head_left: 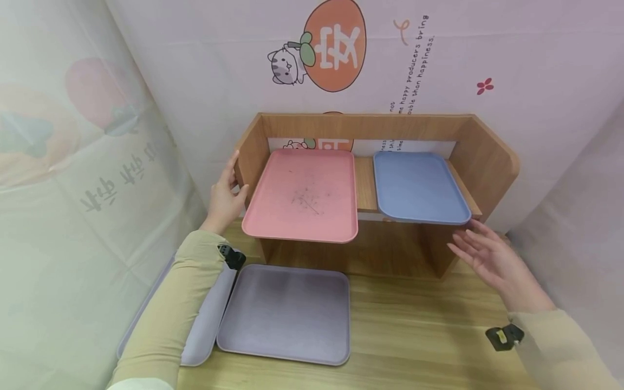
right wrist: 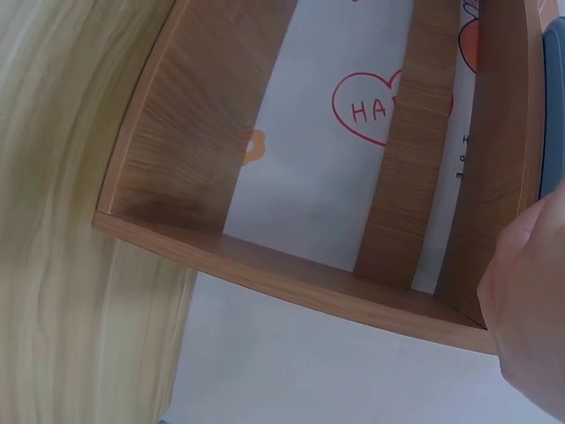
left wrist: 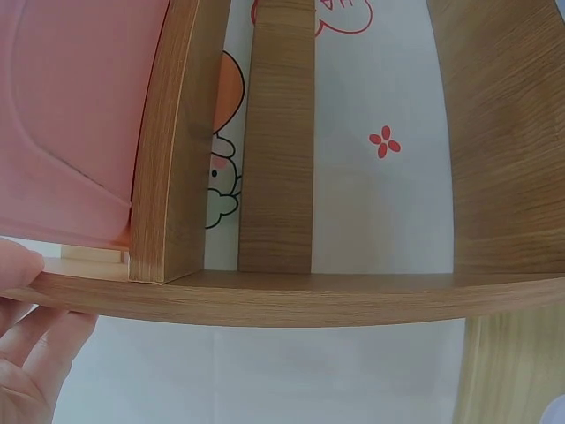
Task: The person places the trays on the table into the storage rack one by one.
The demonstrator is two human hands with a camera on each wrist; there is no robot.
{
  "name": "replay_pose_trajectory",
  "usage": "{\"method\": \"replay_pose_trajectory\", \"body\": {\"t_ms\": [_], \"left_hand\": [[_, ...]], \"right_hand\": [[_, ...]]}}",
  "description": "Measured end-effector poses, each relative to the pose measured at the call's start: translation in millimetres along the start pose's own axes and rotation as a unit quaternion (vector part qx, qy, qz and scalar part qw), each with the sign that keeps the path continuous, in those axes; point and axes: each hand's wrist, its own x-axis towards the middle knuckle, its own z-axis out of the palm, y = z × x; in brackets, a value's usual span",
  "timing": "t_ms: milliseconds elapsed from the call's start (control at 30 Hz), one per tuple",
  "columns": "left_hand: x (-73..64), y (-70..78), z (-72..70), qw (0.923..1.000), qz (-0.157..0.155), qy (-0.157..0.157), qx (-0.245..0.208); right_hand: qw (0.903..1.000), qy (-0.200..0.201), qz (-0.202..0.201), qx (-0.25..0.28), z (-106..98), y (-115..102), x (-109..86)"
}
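A two-tier wooden shelf (head_left: 400, 128) stands against the back wall. A pink tray (head_left: 312, 189) and a blue tray (head_left: 420, 187) lie side by side on its upper board, both jutting past the front edge. My left hand (head_left: 225, 197) grips the shelf's left side panel (left wrist: 353, 305), thumb on the inner side and fingers outside, beside the pink tray. At the right, my right hand (head_left: 489, 260) has loosely bent, spread fingers, close to the front right corner of the blue tray and the right side panel (right wrist: 309, 296). Nothing shows in its grasp.
A grey-purple tray (head_left: 287, 314) lies on the wooden table (head_left: 414, 325) in front of the shelf. Left of it is another pale purple tray (head_left: 202, 330), partly hidden under my left sleeve. Printed cloth walls (head_left: 205, 70) enclose the back and both sides.
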Motion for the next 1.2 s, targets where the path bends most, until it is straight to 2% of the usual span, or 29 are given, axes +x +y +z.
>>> {"method": "replay_pose_trajectory", "body": {"t_ms": [133,233,400,500,700,933,1200], "left_hand": [[-0.4,0.4,-0.1,1.0000,0.005,0.003,-0.001],[-0.6,0.8,-0.2,1.0000,0.006,0.005,0.000],[-0.1,1.0,-0.1,1.0000,0.002,0.004,0.001],[0.6,0.5,0.4,1.0000,0.002,0.004,0.002],[0.2,0.0,0.8,1.0000,0.004,0.005,-0.005],[-0.1,0.3,0.6,1.0000,0.000,0.004,-0.008],[1.0,-2.0,0.6,1.0000,-0.007,0.000,-0.001]], "right_hand": [[0.9994,-0.035,0.008,-0.003,-2.2,8.1,-4.0],[0.9963,-0.080,0.029,-0.010,-4.4,17.8,-4.9],[0.9796,-0.175,0.080,-0.059,-12.4,41.7,-2.2],[0.9694,-0.202,0.101,-0.096,-18.0,59.9,-0.7],[0.9619,-0.183,0.135,-0.152,-28.2,102.1,-0.6],[0.9573,-0.110,0.176,-0.201,-49.9,150.3,-2.1],[0.9476,-0.111,0.177,-0.241,-61.8,194.3,2.1]]}}
